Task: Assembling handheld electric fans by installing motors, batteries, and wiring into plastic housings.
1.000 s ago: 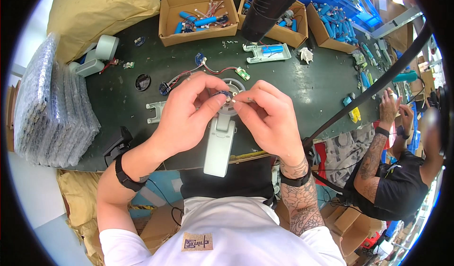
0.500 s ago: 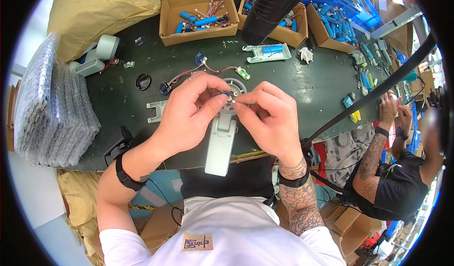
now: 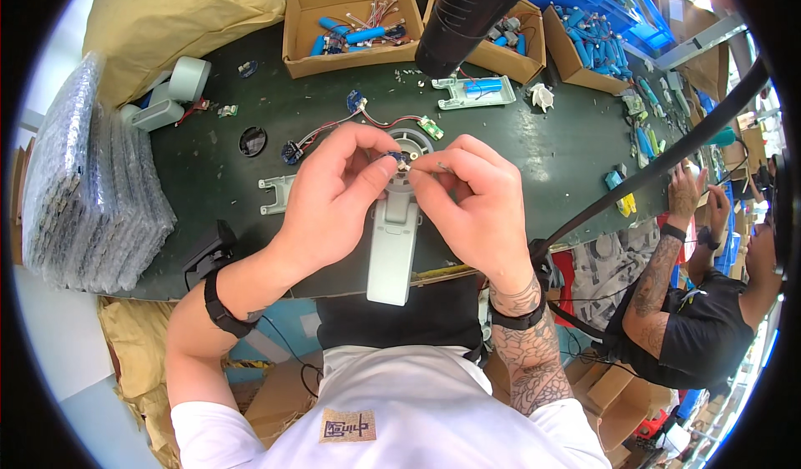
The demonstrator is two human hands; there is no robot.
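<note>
My left hand [image 3: 334,185] pinches a small blue circuit board [image 3: 395,158] between thumb and forefinger. Close against it, my right hand [image 3: 474,202] has thumb and forefinger pressed together at a tiny pale connector [image 3: 405,168]; whether it grips this part is too small to make out. Both hands are over the round head [image 3: 414,138] of a pale green handheld device, partly hidden by my fingers. Its handle [image 3: 390,260] points toward me past the table edge. Behind the hands lie wired circuit boards [image 3: 355,102] with red and white leads.
Cardboard boxes [image 3: 350,60] of blue cells and wires line the back. A black tube [image 3: 467,27] hangs over the table, and a black cable crosses at right. A bubble-wrap stack [image 3: 100,194] stands left. A green shell [image 3: 474,93] holds a blue cell. Another person [image 3: 684,319] works at right.
The handheld device's handle has shifted slightly away from me. My fingertips have moved a little at the circuit board, while both hands stay in nearly the same place.
</note>
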